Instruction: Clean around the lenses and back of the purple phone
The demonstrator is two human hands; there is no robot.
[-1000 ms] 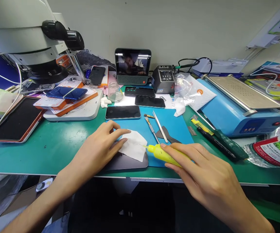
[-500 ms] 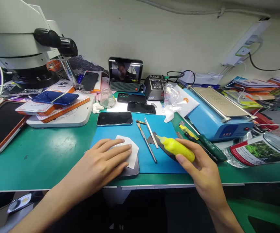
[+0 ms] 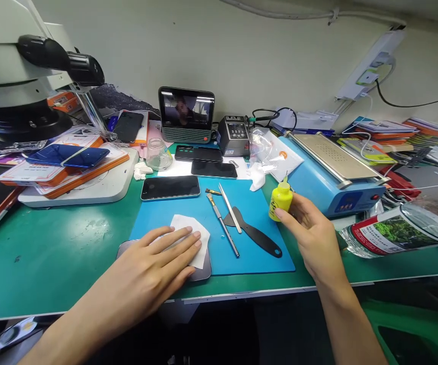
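Note:
My left hand (image 3: 154, 266) lies flat, fingers stretched out, on a white wipe (image 3: 194, 228). Under the wipe is a grey flat device with rounded corners (image 3: 205, 272), mostly covered by the hand. My right hand (image 3: 316, 228) grips a small yellow squeeze bottle (image 3: 281, 199), held upright with its nozzle up, at the right side of the blue mat (image 3: 181, 208). Between the hands lie a brush with a silver handle (image 3: 224, 228), a white pointed stick (image 3: 229, 207) and a black-handled scraper (image 3: 259, 237). A small drop shows on the mat near the brush.
A dark-screened phone (image 3: 170, 187) lies at the mat's back left, with a glass jar (image 3: 158, 154) behind it. On the right stand a blue heating-plate machine (image 3: 318, 187) and a labelled clear container (image 3: 397, 230). A microscope (image 3: 21, 96) overhangs the left side.
My right hand has turned the yellow bottle from tilted, nozzle to the left, to upright and moved it away from the scraper. The left hand stays on the wipe. The view has shifted slightly.

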